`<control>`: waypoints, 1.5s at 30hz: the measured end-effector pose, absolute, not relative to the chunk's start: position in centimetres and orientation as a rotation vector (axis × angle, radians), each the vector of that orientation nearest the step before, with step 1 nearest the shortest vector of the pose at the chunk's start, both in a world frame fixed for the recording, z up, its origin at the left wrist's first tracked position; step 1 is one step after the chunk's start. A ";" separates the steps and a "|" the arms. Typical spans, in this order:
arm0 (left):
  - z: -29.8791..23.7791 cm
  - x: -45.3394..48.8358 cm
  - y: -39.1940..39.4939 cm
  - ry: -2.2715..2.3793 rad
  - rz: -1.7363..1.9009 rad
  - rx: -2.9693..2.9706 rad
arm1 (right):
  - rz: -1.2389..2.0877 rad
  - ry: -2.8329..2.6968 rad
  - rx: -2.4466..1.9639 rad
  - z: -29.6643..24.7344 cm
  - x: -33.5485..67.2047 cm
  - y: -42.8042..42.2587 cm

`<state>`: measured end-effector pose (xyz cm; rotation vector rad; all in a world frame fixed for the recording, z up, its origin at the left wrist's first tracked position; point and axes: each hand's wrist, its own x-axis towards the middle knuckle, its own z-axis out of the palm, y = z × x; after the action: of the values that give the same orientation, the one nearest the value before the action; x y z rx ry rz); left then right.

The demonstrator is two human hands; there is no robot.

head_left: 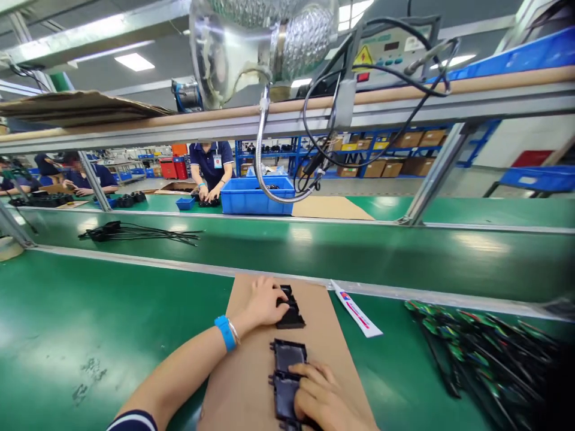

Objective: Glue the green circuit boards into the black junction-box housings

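On a sheet of brown cardboard [242, 371] lie several black plastic parts shaped like shallow trays. My left hand [265, 304], with a blue band at its wrist, grips the left side of the far black plastic part [294, 316], its fingers curled over it. Nearer to me, two more parts line up one behind the other: an upper tray [287, 354] and a lower tray [284, 398]. My right hand [321, 395] bends around the right side of the lower one, index finger reaching across where the two meet. The hand hides part of the lower tray.
A white glue tube [357, 311] lies right of the cardboard. Farther right is a pile of black cables [485, 359]. Beyond the metal rail are black cable ties [139, 232], a blue bin [256, 196] and a co-worker [211, 167]. A lamp [265, 48] hangs overhead.
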<state>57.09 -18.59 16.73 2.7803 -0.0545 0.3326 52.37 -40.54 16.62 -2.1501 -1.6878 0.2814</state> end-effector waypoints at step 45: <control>20.6 58.2 -21.8 -0.463 0.591 2.367 | -1.332 0.191 -2.665 35.1 62.0 -70.4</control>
<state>58.17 -21.79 20.56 2.3667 -0.4628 0.5910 62.03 -70.41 35.07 -2.6655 0.1910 -1.3316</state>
